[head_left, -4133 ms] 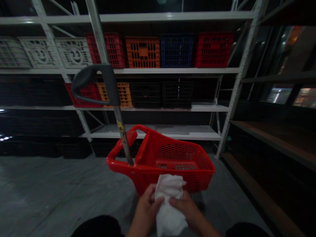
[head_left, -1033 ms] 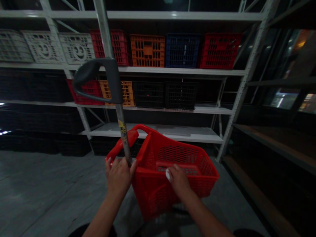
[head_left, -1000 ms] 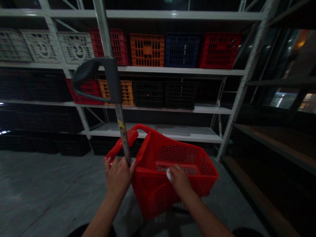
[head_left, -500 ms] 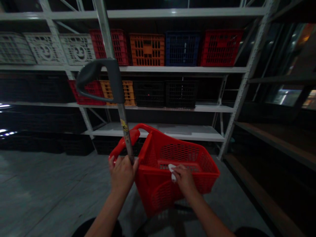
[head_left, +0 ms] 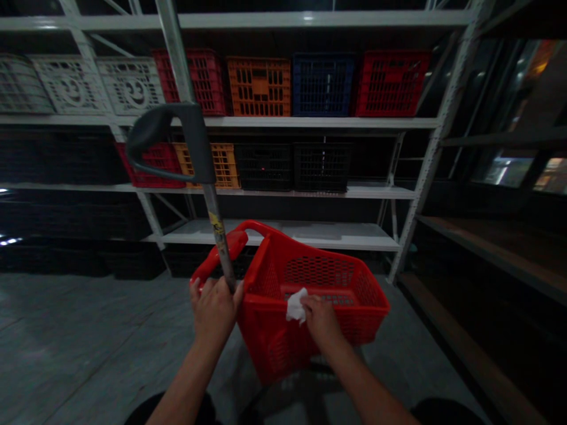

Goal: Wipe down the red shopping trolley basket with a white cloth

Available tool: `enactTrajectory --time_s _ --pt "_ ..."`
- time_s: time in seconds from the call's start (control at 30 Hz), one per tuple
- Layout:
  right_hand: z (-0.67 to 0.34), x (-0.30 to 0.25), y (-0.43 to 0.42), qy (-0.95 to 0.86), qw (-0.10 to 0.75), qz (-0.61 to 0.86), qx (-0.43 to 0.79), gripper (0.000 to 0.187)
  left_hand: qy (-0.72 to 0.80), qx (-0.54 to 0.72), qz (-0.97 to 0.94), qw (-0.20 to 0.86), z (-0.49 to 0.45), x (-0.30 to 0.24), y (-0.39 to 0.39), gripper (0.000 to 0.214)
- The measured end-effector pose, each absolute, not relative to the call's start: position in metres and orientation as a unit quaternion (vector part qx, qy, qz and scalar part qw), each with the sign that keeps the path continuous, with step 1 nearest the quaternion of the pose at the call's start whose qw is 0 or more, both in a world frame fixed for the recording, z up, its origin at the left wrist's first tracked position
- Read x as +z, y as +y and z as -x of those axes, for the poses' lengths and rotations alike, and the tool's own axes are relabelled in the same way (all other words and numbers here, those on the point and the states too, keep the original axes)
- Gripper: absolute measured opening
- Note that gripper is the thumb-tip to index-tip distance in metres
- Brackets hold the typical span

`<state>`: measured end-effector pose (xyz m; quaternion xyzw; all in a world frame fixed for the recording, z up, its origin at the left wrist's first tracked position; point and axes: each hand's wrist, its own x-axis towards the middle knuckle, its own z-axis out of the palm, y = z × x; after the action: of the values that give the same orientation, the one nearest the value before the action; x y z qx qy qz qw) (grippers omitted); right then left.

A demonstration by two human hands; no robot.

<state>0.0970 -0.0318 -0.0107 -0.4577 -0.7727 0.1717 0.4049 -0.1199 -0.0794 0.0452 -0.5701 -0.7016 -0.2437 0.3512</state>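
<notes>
A red plastic shopping cart (head_left: 270,336) with perforated walls stands before me, its basket to the right. My left hand (head_left: 215,310) is closed around the near end of its red handle (head_left: 215,260), right at the foot of a metal pole (head_left: 175,53). This pole rises from the handle and carries a dark grey loop-shaped grip (head_left: 199,144). Between the fingers of my right hand (head_left: 323,319) is a crumpled white tissue (head_left: 295,307), lying against the near rim of the basket. The fingertips of my left hand are partly hidden.
White metal shelving (head_left: 283,122) runs behind the cart, holding white, red, orange, blue and black crates, among them an orange crate (head_left: 259,87). Darker shelves (head_left: 478,242) stand along the right side. The floor (head_left: 88,330) is grey.
My right hand has moved slightly left along the basket rim, and the tissue now shows more spread out. My left hand keeps its hold. The whole view has shifted a little.
</notes>
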Motion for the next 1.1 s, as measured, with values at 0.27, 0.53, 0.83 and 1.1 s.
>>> enactTrajectory --time_s 0.27,0.53,0.83,1.1 --pt "-0.043 0.004 -0.04 -0.776 0.415 0.445 0.167 0.021 -0.7 -0.247 0.563 0.364 0.115 0.043 -0.078 0.032" --pt "-0.083 -0.009 -0.032 -0.76 0.423 0.457 0.188 0.026 -0.706 -0.236 0.56 0.364 0.117 0.043 -0.078 0.033" --pt "-0.085 -0.012 -0.037 -0.756 0.428 0.469 0.16 0.028 -0.705 -0.238 0.563 0.36 0.114 0.043 -0.077 0.032" --pt "-0.103 0.027 -0.018 -0.751 0.476 0.456 0.039 0.027 -0.705 -0.246 0.567 0.347 0.117 0.044 -0.077 0.033"
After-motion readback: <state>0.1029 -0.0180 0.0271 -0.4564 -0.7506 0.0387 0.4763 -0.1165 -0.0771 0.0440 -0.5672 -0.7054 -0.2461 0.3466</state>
